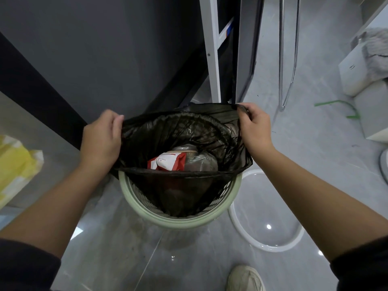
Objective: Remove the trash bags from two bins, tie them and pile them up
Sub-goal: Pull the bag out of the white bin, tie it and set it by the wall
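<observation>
At the far left lies a yellow and white plastic package (16,166), well apart from the work. Next comes the left hand (100,139), closed on the left edge of the thin, black, see-through plastic trash bag (182,131), fingers curled over the rim. The bag sits in the pale green round mesh bin (180,219) at the middle of the floor, its mouth lifted clear of the bin's top and stretched wide between the two hands. That spread probably serves to free the liner from the rim so it can come straight up. The mouth faces upward toward the camera; the opening's long axis runs left to right, hand to hand, while the bag's body hangs down into the bin. Inside it show a red and white paper wrapper (168,162) and a clear plastic bottle (199,160). The right hand (256,129) pinches the right edge, clenched on a gathered fold. Just right of the bin lies a white ring-shaped lid (247,234).
</observation>
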Demonstrator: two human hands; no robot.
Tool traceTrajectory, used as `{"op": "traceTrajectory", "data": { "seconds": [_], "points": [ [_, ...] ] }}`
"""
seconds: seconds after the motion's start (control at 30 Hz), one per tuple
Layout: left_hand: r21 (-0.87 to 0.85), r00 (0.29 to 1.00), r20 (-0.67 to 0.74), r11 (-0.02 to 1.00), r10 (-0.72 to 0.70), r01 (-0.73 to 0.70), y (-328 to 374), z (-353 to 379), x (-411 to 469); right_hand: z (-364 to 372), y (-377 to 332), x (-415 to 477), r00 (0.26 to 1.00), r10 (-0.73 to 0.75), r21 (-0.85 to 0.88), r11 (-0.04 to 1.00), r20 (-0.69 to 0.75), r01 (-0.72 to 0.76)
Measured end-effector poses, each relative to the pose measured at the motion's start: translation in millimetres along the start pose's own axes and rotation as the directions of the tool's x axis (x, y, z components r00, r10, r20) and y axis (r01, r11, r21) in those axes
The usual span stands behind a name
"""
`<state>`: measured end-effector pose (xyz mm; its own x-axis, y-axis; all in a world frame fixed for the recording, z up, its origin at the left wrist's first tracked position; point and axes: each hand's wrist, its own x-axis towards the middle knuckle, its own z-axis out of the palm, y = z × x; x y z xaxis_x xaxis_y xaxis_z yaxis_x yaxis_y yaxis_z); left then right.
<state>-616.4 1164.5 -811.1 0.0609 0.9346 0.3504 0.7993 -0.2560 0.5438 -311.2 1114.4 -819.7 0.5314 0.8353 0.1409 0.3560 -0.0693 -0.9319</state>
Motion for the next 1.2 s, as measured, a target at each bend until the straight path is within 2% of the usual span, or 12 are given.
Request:
{"op": "traceTrajectory", "data": {
  "seconds": [0.1,0.17,0.23,0.3,0.43,0.53,0.67,0.77,0.87,0.97,1.07,1.2],
  "points": [
    [0.077,0.972,0.119,0.978,-0.201,0.193,2.5,3.1,7.0,0.2,5.3,4.6,0.996,0.053,-0.062,0.997,0.068,-0.049],
    [0.247,0.931,0.255,0.949,-0.261,0.198,3.4,7.5,15.8,2.0,5.1,7.8,0.989,0.084,-0.102,0.992,0.125,-0.072],
    [0.255,0.967,0.191,0.960,-0.169,0.117,7.6,10.0,19.4,0.2,0.1,8.9,0.993,0.058,-0.100,0.994,0.104,-0.048],
    [0.179,0.997,0.023,0.982,-0.068,0.063,12.8,5.8,14.3,-7.4,-6.7,7.8,1.000,0.001,-0.049,0.999,0.011,0.000],
    [0.012,0.996,-0.049,0.997,-0.080,0.080,8.7,-11.3,-4.9,-29.7,-9.5,-3.0,0.998,-0.017,-0.007,1.000,-0.055,0.017],
    [-0.059,0.993,0.052,0.992,-0.110,0.113,5.7,-23.2,-16.5,-41.1,-1.5,-13.6,0.999,0.032,-0.079,0.996,0.037,-0.029],
    [-0.079,0.941,0.308,0.982,-0.142,0.173,2.6,-33.0,-33.5,-54.6,5.7,-28.3,0.960,0.081,-0.167,0.985,0.269,-0.036],
    [0.033,0.862,0.495,0.993,-0.112,0.110,0.5,-43.4,-44.3,-64.6,9.0,-37.5,0.888,0.129,-0.307,0.952,0.442,0.015],
    [0.166,0.820,0.568,0.986,-0.076,-0.023,-4.5,-46.8,-50.0,-67.5,4.5,-45.4,0.848,0.151,-0.365,0.929,0.508,0.053],
    [0.051,0.866,0.499,0.996,0.038,-0.073,0.8,-49.7,-50.6,-66.1,-8.1,-52.3,0.859,0.197,-0.241,0.966,0.473,-0.088],
    [-0.154,0.878,0.478,0.982,-0.021,0.107,11.6,-49.0,-50.7,-56.3,-24.9,-58.1,0.870,0.191,-0.057,0.981,0.455,-0.185],
    [-0.314,0.867,0.498,0.932,0.000,0.180,20.2,-39.3,-53.1,-22.4,-47.5,-74.3,0.824,0.111,-0.007,0.992,0.556,-0.129]
  ]
}}
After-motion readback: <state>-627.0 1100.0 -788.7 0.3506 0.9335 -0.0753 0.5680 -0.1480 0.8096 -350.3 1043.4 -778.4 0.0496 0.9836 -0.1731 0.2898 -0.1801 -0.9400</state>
